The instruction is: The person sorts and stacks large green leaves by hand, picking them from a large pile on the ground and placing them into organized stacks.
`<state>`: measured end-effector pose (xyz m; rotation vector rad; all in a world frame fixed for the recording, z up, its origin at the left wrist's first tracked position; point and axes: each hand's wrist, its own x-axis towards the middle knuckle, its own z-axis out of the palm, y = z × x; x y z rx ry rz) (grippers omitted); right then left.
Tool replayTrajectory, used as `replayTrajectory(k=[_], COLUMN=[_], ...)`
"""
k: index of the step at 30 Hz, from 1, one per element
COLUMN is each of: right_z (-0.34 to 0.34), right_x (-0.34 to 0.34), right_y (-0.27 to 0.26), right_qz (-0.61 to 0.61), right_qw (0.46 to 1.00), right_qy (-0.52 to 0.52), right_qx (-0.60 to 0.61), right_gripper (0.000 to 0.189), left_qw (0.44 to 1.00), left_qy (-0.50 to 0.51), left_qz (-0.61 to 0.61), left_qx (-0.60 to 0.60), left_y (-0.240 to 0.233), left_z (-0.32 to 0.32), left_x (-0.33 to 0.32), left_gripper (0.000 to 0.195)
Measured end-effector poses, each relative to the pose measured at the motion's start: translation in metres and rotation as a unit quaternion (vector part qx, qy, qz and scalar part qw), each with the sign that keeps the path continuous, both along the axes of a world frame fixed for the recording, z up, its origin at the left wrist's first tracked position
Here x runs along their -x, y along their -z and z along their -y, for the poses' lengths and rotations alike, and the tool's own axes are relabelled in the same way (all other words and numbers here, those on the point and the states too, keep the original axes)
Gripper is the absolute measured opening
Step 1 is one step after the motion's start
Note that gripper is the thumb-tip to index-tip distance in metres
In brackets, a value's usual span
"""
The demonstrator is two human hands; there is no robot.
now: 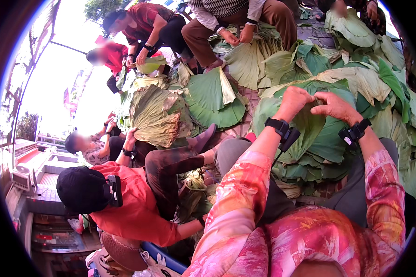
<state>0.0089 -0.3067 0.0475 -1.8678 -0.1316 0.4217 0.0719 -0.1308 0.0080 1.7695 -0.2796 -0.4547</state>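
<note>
My left hand [295, 100] is closed with its thumb and fingertips pinched, raised above a pile of large lotus leaves [329, 138]. A pale green lotus leaf [303, 133] hangs down just below it and appears to be held at its upper edge. Fingertips of my right hand [336, 106] meet those of the left, the thumb standing apart; whatever lies between them is too small to make out. Both wrists wear black strapped devices. Beneath, the stacked leaves lie in layers between my knees.
A co-worker in a red shirt [124, 200] sits close on my left, holding up a dried brownish lotus leaf [157, 117]. Other people sit opposite, handling leaves. More leaves [395, 131] are heaped on my right. A woven hat [123, 251] and a blue object [164, 258] lie at lower left.
</note>
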Motion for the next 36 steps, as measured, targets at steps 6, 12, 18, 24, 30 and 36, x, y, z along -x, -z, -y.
replayTrajectory(k=[6,12,18,24,30,36], right_z=[0.002,0.015,0.019,0.020,0.011,0.019], right_x=[-0.008,-0.015,-0.020,-0.021,-0.021,-0.027], right_y=[0.026,0.038,0.042,0.041,0.021,0.016], right_qz=[0.000,-0.070,-0.090,-0.086,-0.074,-0.006], right_qw=[0.999,0.979,0.924,0.894,0.879,0.906], right_qy=[0.045,0.170,0.255,0.247,0.225,0.265], right_qx=[-0.012,-0.093,-0.270,-0.365,-0.415,-0.329], right_gripper=[0.010,0.016,0.022,0.024,0.028,0.029], left_qw=[0.994,0.925,0.927,0.917,0.926,0.903], left_qy=[-0.014,-0.147,-0.021,0.070,-0.009,-0.089], left_qz=[0.082,0.274,0.284,0.212,0.211,0.262], left_qx=[-0.074,-0.218,-0.245,-0.329,-0.314,-0.328], left_y=[-0.011,-0.031,-0.030,-0.019,0.003,-0.008], left_z=[-0.011,-0.020,-0.023,-0.019,-0.029,-0.051], left_x=[-0.003,0.004,0.025,0.060,0.053,0.030], left_gripper=[0.016,0.036,0.085,0.120,0.062,0.017])
